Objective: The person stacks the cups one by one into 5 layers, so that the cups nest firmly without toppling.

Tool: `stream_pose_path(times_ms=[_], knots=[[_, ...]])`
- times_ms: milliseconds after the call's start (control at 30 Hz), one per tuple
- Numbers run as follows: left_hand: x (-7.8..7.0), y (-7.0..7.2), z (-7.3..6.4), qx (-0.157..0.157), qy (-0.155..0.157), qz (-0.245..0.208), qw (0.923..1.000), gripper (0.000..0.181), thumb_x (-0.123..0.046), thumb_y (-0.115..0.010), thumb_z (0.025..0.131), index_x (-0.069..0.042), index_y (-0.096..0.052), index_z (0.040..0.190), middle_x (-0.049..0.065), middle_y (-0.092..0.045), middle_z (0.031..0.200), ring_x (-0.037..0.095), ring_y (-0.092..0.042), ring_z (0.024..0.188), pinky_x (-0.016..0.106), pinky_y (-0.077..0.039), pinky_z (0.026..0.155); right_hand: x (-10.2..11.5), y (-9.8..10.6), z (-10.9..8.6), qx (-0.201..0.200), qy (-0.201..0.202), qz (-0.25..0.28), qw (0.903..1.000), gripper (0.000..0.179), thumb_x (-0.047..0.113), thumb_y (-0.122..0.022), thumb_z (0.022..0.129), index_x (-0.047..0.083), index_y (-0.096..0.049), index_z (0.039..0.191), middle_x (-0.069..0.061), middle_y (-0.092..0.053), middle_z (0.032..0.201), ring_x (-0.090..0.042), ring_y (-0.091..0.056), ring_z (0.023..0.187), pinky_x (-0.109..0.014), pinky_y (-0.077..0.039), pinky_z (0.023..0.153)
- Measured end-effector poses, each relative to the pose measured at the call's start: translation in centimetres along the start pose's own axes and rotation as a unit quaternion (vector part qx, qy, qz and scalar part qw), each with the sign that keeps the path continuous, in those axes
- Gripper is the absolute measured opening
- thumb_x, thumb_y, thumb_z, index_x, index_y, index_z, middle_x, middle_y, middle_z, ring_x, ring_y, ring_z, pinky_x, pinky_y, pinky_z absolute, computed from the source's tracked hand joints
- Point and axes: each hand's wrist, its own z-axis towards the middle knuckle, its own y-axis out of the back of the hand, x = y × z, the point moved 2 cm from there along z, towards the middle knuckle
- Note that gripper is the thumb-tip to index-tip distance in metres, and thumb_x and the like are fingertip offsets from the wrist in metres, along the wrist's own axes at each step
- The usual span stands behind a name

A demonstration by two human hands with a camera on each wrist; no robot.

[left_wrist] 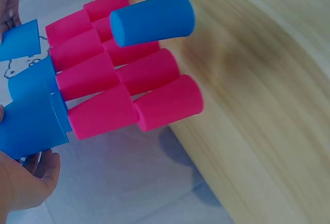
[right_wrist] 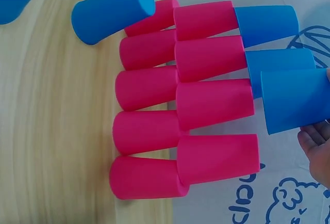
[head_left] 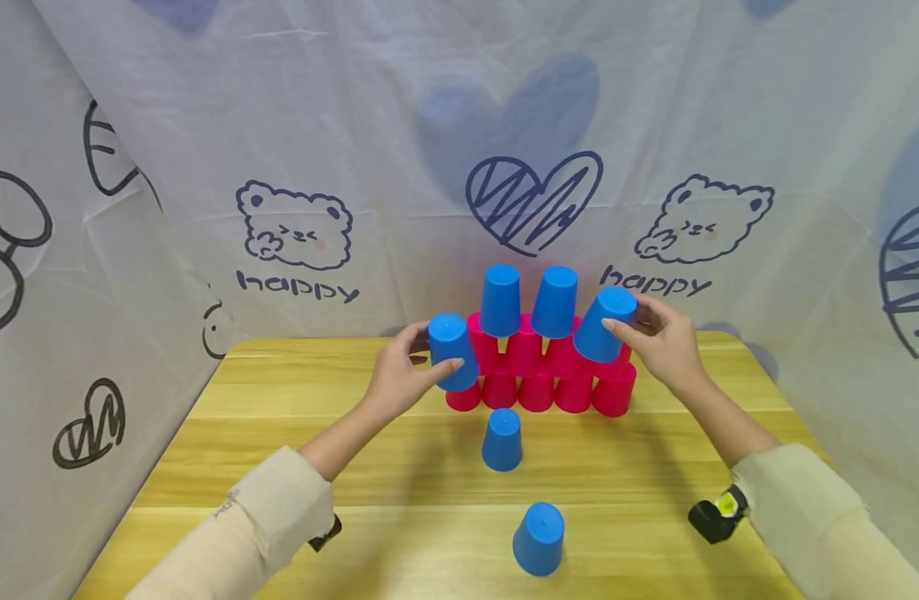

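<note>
My left hand [head_left: 399, 375] grips a blue cup [head_left: 452, 354], mouth down, at the left end of a stack of pink cups [head_left: 524, 352]. At the stack's right end my right hand [head_left: 667, 346] holds another blue cup [head_left: 600, 333], tilted, between thumb and fingers. Two rows of upside-down pink cups make up the stack, the lower row [head_left: 536, 393] resting on the table. Two blue cups, one left [head_left: 500, 302] and one right [head_left: 555, 304], stand side by side on the upper row. In the right wrist view the right-hand cup [right_wrist: 294, 100] appears apart from the pink cups.
Two more blue cups stand upside down on the wooden table [head_left: 279, 417], one close before the stack [head_left: 501, 442] and one nearer the front [head_left: 538, 542]. A white printed cloth [head_left: 414, 275] hangs behind and at the sides.
</note>
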Motion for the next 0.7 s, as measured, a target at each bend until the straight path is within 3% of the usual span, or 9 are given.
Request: stream_pose_path(times_ms=[167,333,700], knots=[[-1.3,0.1,0.4,0.001,-0.014,-0.012,0.9998,0.057,-0.017,-0.073,0.079,-0.004,-0.048,0.128,0.016,-0.059,0.122,0.031,-0.058,0.11,0.045,-0.05,0.091,0.2,0.1,0.5,-0.004,-0.012,0.005,0.9999,0.055,0.025,-0.064,0.087,0.0,-0.046,0.133,-0.025,-0.056,0.123,-0.039,-0.056,0.112,-0.048,-0.045,0.096],[-2.2,0.5,1.1,-0.001,-0.03,-0.02,0.9994,0.057,-0.015,-0.073,0.079,-0.003,-0.047,0.129,0.017,-0.059,0.122,0.033,-0.058,0.109,0.047,-0.05,0.092,0.3,0.2,1.0,-0.011,-0.026,0.003,0.9996,0.058,0.027,-0.065,0.087,0.001,-0.045,0.134,-0.026,-0.055,0.125,-0.041,-0.054,0.115,-0.05,-0.044,0.097],[-4.0,0.8,2.5,-0.006,-0.036,-0.017,0.9992,0.058,-0.018,-0.071,0.081,-0.004,-0.046,0.131,0.016,-0.058,0.123,0.031,-0.057,0.111,0.043,-0.05,0.093,-0.5,0.3,2.6,-0.026,-0.071,0.002,0.9971,0.061,0.033,-0.062,0.088,0.003,-0.042,0.137,-0.024,-0.051,0.131,-0.04,-0.049,0.12,-0.05,-0.041,0.101]])
